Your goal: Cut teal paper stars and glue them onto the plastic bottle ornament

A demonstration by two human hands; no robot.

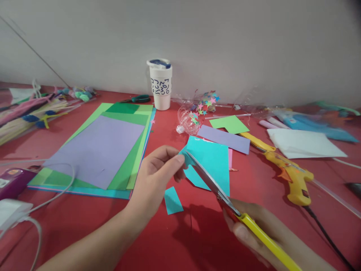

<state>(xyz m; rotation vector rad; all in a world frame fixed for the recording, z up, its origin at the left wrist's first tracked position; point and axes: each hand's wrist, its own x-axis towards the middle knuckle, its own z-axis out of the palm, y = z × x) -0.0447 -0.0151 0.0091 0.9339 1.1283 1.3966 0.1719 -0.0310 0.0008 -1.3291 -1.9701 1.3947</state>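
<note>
My left hand [162, 169] pinches a small piece of turquoise paper [189, 159] between thumb and fingers. Closed round the yellow handle of a pair of scissors [208, 178] is my right hand [251, 226]. The tips of the blades reach the small piece, close to my left fingertips; whether they are parted there I cannot make out. Behind the blades a larger turquoise sheet [213, 154] lies on the red table [197, 241]. A loose turquoise scrap [173, 200] rests below my left hand.
Left lies a stack of coloured paper with a purple sheet [98, 150] on top. A white tumbler [160, 84] stands at the wall. A yellow glue gun [293, 177] with a cord lies right, near a yellow cutter [258, 142]. White cables [36, 222] cross the left side.
</note>
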